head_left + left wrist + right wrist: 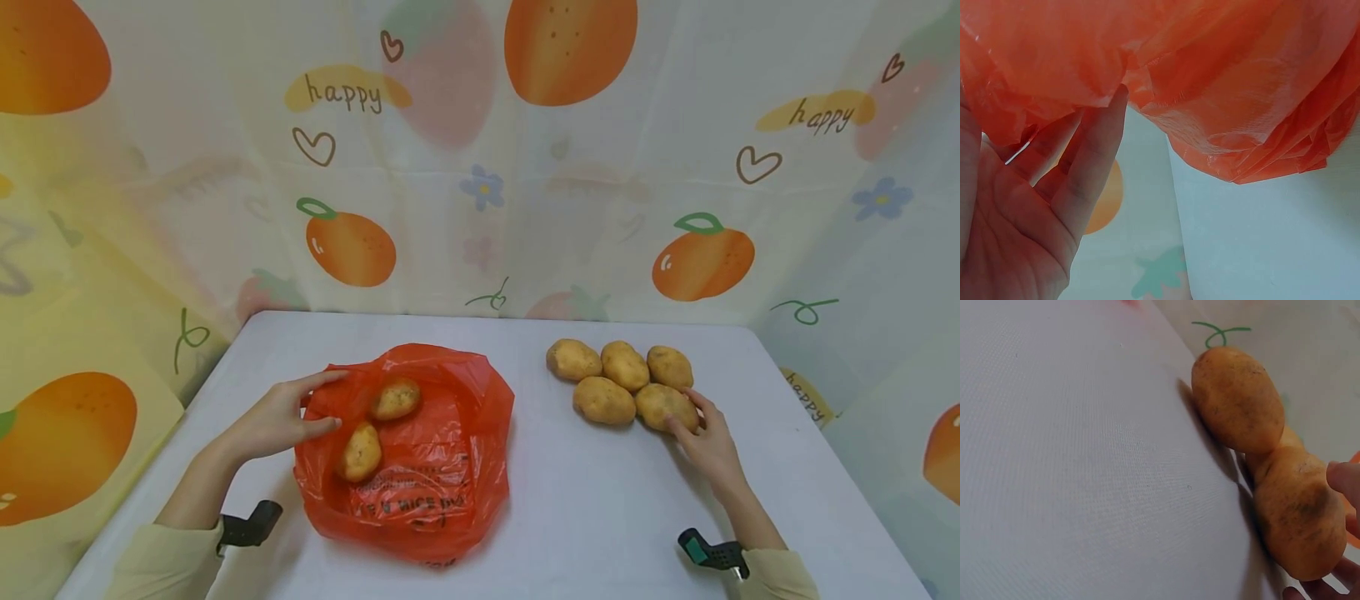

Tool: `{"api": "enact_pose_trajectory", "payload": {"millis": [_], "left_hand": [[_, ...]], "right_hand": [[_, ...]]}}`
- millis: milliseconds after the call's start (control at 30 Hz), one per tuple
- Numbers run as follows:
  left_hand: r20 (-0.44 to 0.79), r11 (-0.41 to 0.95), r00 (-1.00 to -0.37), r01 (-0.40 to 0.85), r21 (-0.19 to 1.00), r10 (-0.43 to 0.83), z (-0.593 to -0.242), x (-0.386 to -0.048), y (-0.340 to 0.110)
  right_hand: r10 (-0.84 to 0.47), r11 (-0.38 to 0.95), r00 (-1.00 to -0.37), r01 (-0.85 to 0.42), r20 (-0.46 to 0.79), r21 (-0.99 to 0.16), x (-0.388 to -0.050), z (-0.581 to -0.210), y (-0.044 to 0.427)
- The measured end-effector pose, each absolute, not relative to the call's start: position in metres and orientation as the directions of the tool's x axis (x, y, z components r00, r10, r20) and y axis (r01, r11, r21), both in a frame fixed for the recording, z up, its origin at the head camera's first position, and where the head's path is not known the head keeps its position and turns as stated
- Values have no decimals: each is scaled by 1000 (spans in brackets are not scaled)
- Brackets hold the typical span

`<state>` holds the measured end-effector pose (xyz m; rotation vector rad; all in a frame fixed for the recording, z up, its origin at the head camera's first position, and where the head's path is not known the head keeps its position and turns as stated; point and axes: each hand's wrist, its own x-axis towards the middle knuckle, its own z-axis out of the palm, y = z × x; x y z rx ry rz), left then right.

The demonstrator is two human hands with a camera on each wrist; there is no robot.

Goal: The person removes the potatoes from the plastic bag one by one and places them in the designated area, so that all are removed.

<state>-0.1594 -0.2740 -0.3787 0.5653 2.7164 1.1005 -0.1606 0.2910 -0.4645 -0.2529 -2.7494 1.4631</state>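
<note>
A red plastic bag [487,442] lies spread open on the white table, with two potatoes [396,399] in its left part. At the bag's left rim my left hand [279,419] holds the film, thumb apart from the fingers. The left wrist view shows the fingers [1094,162] reaching up against the red film, their tips partly covered by it. My right hand [711,448] grips the nearest right potato [666,407] of a group, thumb on one side and fingers on the other. That potato [1300,512] still touches its neighbours, low at the table surface.
Several other potatoes [604,401] sit close together in two rows at the back right of the white table [555,517]. A fruit-printed cloth [555,208] hangs behind the table's back edge. Each wrist wears a small black camera [253,523].
</note>
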Motion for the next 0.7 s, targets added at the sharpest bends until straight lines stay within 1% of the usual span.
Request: {"api": "enact_pose_trajectory", "payload": {"millis": [200, 467, 700], "left_hand": [[5, 668, -915, 298, 682, 403, -378, -159, -275], [5, 680, -917, 300, 669, 399, -377, -159, -275], [1, 676, -920, 288, 679, 391, -377, -159, -276]], "right_hand": [[189, 565, -982, 83, 31, -821, -159, -460, 289], [231, 622, -952, -14, 200, -783, -159, -454, 286], [251, 621, -927, -68, 280, -781, -159, -444, 276]]}}
